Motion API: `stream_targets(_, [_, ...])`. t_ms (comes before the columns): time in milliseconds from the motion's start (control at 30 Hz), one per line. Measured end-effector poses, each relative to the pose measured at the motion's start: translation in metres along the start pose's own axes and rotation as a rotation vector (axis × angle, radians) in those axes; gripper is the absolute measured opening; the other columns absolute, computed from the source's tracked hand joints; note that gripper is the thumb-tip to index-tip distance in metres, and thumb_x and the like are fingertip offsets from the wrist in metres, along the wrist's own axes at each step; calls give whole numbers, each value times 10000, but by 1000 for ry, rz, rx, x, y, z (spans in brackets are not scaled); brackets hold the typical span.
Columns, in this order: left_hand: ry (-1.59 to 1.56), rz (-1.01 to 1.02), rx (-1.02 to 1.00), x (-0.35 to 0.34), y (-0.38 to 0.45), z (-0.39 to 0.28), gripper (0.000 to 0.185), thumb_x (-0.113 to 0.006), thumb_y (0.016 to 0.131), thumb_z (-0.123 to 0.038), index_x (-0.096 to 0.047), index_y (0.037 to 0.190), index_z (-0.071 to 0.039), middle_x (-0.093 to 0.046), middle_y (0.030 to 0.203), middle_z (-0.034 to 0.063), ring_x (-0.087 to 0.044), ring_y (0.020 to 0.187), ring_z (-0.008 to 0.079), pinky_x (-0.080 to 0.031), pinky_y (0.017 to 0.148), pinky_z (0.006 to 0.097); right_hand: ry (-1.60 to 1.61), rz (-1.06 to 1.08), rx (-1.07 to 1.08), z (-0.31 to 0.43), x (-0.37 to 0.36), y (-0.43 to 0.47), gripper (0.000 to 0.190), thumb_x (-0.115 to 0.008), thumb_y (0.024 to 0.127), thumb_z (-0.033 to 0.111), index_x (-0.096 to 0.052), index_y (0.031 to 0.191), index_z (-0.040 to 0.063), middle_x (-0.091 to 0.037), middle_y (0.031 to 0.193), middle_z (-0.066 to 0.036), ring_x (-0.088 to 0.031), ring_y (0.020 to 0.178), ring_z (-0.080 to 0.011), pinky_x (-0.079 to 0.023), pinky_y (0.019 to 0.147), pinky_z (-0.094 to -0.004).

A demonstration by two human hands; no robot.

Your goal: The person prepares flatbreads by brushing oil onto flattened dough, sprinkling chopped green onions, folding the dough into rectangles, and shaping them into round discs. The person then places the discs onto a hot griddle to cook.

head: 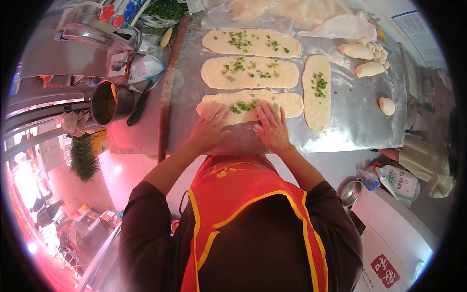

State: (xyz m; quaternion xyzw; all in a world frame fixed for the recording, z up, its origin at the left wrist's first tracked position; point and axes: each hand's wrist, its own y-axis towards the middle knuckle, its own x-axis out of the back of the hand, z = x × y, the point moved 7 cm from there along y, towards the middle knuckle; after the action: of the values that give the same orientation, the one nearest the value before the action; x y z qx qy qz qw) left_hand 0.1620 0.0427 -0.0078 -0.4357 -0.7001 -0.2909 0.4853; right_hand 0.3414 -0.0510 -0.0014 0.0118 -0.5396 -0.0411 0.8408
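Note:
Both my hands rest on the nearest flat dough strip [288,104]. My left hand [211,126] lies on its left end, fingers spread. On the right of its middle sits my right hand [271,126], fingers also apart. Chopped scallion [242,106] is heaped on the dough between them. Two more flattened dough strips, a middle one [215,75] and a far one [215,43], lie parallel beyond, scattered with scallion. An upright dough strip [316,113] on the right carries a small scallion pile. Under everything is the floured metal worktop [350,124].
At the right lie dough rolls [355,51], a small dough ball [386,106] and several dough pieces. Plastic sheeting [255,25] covers dough at the back. A wooden strip [168,87] edges the left; beyond it stand a dark pot [111,104] and a knife [139,104]. Another person [419,160] is at far right.

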Motion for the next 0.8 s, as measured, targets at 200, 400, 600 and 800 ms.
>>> stream_targets(200, [-78,-72,5,9,8,-19,615,-598,901,-345,-442,1408,-34,-399,1493,125,-338,1405,278,-230,1166,486,-41,-66,-23,-12,5,-6,594,-569,934,251,-368,1460,62,-351,1522,-137,-323,1407,-339,-182,1147,-569])
stream_targets(400, [-27,-54,-75,-15,34,-30,605,-602,897,-351,-452,1410,-67,-404,1495,115,-369,1390,257,-270,1146,483,19,69,28,29,-9,15,601,-563,938,287,-364,1473,99,-363,1520,-105,-326,1413,-297,-162,1157,-563])
stream_targets(600, [-23,-23,-17,6,-8,0,588,-607,901,-352,-465,1407,-88,-407,1495,111,-323,1415,272,-231,1155,495,-70,37,-17,9,-2,0,615,-575,932,288,-360,1476,99,-346,1535,-105,-319,1420,-285,-158,1158,-560])
stream_targets(800, [-27,-84,-80,13,-1,-10,561,-634,885,-334,-509,1363,-68,-439,1465,115,-359,1390,288,-252,1145,505,-72,-104,-117,-28,11,-18,604,-562,945,267,-348,1478,81,-336,1537,-132,-306,1425,-305,-159,1149,-578])
